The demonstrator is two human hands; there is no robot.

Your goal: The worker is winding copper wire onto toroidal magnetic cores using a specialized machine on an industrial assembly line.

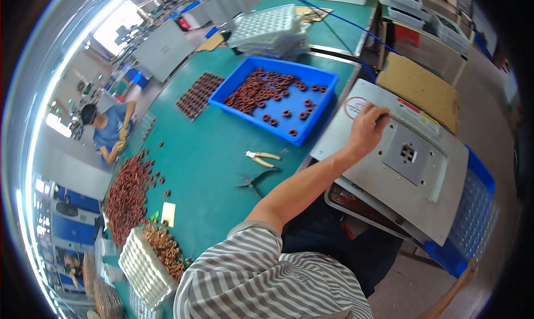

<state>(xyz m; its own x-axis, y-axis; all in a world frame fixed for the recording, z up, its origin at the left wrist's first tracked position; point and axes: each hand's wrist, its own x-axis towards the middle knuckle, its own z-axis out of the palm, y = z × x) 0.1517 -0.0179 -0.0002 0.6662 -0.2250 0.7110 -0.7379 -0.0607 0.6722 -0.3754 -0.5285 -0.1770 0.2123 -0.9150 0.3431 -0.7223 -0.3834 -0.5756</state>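
A blue plastic bin (325,91) on the green table (211,157) is being filled partway by copper-brown wound rings (253,91). A flat grey metal plate (400,163), tilted over a blue crate (473,207), is being pressed near its top edge by the left hand (367,131), fingers curled, nothing gripped. The right hand is not being shown.

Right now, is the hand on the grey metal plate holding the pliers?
No, the left hand rests empty on the grey metal plate; the pliers lie on the green table.
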